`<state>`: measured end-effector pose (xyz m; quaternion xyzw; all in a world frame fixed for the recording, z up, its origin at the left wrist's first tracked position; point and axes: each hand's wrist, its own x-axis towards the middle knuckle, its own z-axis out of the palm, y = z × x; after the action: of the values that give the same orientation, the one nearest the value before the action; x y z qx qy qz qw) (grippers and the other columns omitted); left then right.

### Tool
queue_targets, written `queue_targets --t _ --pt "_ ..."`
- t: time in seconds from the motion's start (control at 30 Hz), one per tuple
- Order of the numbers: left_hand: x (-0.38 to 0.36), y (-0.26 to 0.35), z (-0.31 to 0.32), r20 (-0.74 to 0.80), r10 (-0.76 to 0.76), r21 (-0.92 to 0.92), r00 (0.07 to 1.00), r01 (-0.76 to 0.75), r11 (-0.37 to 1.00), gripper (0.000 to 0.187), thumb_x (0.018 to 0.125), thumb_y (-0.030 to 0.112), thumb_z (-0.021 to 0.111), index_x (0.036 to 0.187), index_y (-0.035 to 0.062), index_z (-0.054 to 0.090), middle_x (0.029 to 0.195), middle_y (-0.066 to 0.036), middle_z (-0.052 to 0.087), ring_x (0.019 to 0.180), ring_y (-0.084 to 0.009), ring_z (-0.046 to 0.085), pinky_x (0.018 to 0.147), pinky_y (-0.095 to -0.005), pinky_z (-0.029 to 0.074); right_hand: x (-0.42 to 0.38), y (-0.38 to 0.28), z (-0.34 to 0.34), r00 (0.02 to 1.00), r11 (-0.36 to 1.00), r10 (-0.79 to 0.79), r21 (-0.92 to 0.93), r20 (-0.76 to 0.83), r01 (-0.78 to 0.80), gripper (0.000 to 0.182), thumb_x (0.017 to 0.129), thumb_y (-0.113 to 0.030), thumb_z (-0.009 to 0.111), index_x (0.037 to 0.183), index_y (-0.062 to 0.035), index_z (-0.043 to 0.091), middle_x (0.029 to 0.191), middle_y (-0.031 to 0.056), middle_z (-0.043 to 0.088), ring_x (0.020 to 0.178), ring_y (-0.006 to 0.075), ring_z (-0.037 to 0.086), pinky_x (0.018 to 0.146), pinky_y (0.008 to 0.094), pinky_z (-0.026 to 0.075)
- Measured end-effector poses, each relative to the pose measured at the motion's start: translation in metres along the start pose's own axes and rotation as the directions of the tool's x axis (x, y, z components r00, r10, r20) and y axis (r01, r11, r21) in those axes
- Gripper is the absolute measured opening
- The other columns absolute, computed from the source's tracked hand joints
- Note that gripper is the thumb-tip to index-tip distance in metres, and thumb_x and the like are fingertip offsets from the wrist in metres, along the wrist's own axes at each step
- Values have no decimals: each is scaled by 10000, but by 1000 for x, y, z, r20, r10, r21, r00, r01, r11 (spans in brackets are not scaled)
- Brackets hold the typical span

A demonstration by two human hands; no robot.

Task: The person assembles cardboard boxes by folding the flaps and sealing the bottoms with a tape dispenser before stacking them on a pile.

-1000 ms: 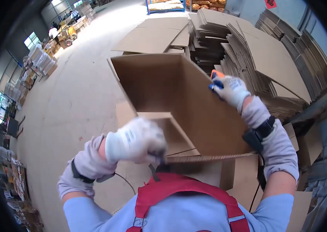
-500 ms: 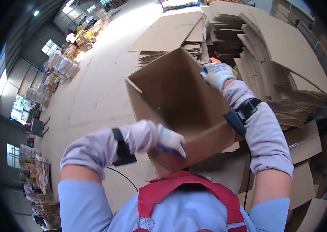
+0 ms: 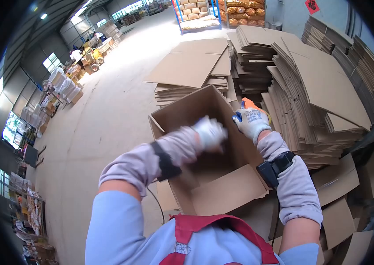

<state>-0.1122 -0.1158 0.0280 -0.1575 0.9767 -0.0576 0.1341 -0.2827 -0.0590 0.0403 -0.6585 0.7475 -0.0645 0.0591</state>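
Note:
An open cardboard box stands in front of me, its dark inside facing up. My left hand, in a white and blue glove, is over the box opening and smeared by motion, so its fingers do not show clearly. My right hand, gloved alike, is at the right edge of the box with its fingers closed around an orange tool. Most of that tool is hidden behind the hand, and a bit of yellow shows beside it. A lighter cardboard flap lies at the near side of the box.
Flat cardboard stacks stand behind the box and to its right. Loose cardboard sheets lie at the lower right. A blue rack with sacks is at the back. Goods line the wall on the left.
My left hand has moved from the near edge of the box up and over its opening. The view has tilted up, so everything sits lower; my right hand stays at the right edge.

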Motion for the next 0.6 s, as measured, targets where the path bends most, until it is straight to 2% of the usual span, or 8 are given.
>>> queue_targets --t 0.03,0.07,0.1,0.13,0.2,0.3,0.37,0.6 --pt "-10 -40 -8 -440 -30 146 898 104 984 399 751 394 713 1042 127 659 987 -120 667 922 -332 640 785 -493 501 0 2 -2 1000 1000 4 -6 2 -4 343 934 -384 473 1042 -124 669 1037 140 688 959 298 663 817 449 506" --pt "-15 -82 -7 -553 -283 60 784 376 925 399 755 375 714 1064 133 644 1008 -141 656 930 -342 637 810 -478 503 -1 2 -3 1000 1000 13 -3 3 -13 347 937 -386 468 1042 -123 668 1032 138 690 957 300 663 819 448 505" --pt "-35 -114 -8 -303 -574 -126 761 565 816 385 780 395 699 1039 114 659 984 -152 669 930 -334 644 827 -452 506 -2 3 -5 1000 1000 21 1 1 -21 352 941 -388 462 1041 -121 668 1026 135 691 955 302 663 821 447 504" --pt "-49 -133 -6 8 -764 -237 645 744 625 383 804 416 685 1013 95 674 959 -164 683 930 -326 650 843 -427 509 -3 3 -8 1000 1000 28 -7 4 -28 356 945 -389 453 1042 -121 667 1015 134 692 952 307 662 824 452 502" --pt "-69 -108 24 -70 -629 -307 774 584 752 395 817 436 679 965 70 686 920 -170 694 920 -322 662 823 -427 515 1 5 -7 999 999 44 10 -9 -44 354 944 -389 453 1040 -124 667 1008 134 692 951 309 661 823 453 503" --pt "-65 -84 37 263 -342 -203 902 398 895 411 803 434 693 962 55 717 917 -186 691 921 -342 663 830 -408 517 11 -10 5 998 998 45 -36 -37 -46 329 941 -374 453 1013 -138 671 968 129 695 918 309 668 781 455 512" --pt "-57 -70 38 452 -231 -68 861 291 954 408 796 421 701 962 49 724 930 -185 694 943 -344 661 840 -399 517 11 -32 6 996 993 40 -112 -76 -48 329 946 -378 456 999 -136 672 936 127 694 898 290 676 739 448 511" --pt "-31 -51 113 715 13 -15 699 -4 1000 395 812 387 684 1028 58 721 1008 -128 707 987 -329 655 859 -423 512 -1 -68 29 971 974 -103 -218 -215 55 410 950 -474 446 921 -135 676 862 121 663 774 287 673 629 464 497"
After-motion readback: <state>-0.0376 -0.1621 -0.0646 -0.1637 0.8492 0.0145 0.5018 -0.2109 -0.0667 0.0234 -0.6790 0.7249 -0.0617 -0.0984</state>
